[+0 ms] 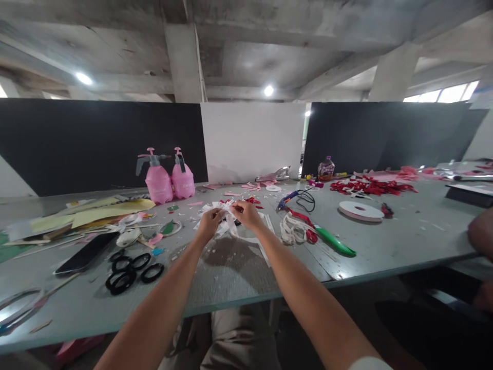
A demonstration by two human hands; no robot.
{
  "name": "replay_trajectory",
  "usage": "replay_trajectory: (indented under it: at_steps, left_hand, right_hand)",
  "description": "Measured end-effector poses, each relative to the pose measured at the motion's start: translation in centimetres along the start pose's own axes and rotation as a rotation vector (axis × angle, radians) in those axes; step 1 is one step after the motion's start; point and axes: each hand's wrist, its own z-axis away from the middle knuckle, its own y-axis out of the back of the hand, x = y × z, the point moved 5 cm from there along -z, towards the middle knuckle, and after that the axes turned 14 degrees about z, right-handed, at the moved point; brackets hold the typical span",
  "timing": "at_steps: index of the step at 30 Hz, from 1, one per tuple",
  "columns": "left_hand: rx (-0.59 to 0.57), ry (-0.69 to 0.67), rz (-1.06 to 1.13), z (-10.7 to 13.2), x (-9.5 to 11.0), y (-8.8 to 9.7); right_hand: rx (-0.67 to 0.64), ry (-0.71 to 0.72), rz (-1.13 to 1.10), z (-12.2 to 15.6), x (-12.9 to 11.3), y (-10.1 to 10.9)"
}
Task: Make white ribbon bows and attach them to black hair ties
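White ribbon (pixel 231 226) is pinched between my two hands above the middle of the table. My left hand (pixel 210 223) closes on it from the left side, fingertips pressed together. From the right, my right hand (pixel 246 213) grips the same ribbon, with thumb and fingers meeting close to the left fingertips. A loose tail of ribbon hangs below the hands toward the tabletop. White and red scraps lie around and behind them. The exact shape of the ribbon between the fingers is too small to make out.
To the left lie black rings (pixel 122 272), a phone (pixel 88 253) and yellow paper (pixel 111 211). Pink spray bottles (pixel 158 184) stand behind. On the right are a glue gun (pixel 288 198), a green-handled tool (pixel 335 240), a ribbon spool (pixel 352 210), red ribbons (pixel 370 186) and another person's arm (pixel 481 231).
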Motion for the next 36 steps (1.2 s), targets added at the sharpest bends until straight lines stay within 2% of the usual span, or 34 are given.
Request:
replay_trajectory:
  at_steps: [5,12,18,23,31,36]
  left_hand:
    - [-0.024,-0.153,-0.208,0.2,0.9,0.0]
    - [-0.088,-0.187,-0.385,0.6,1.0,-0.4]
    - [-0.109,-0.158,-0.445,0.9,1.1,-0.7]
    - [-0.147,-0.150,-0.432,1.2,1.3,-1.0]
    - [-0.156,-0.154,-0.412,1.3,0.4,-0.7]
    - [-0.168,-0.150,-0.434,1.3,0.5,-0.6]
  right_hand:
    - [-0.138,-0.028,0.026,0.4,-0.5,-1.5]
    - [-0.200,0.002,0.184,0.7,-0.9,-1.3]
    - [-0.235,-0.034,0.429,0.8,-1.8,-1.6]
    - [-0.303,0.002,0.541,1.0,-2.0,-1.5]
    - [-0.302,0.028,0.566,0.9,-1.6,-2.1]
    - [-0.279,-0.030,0.499,1.2,-1.9,-1.7]
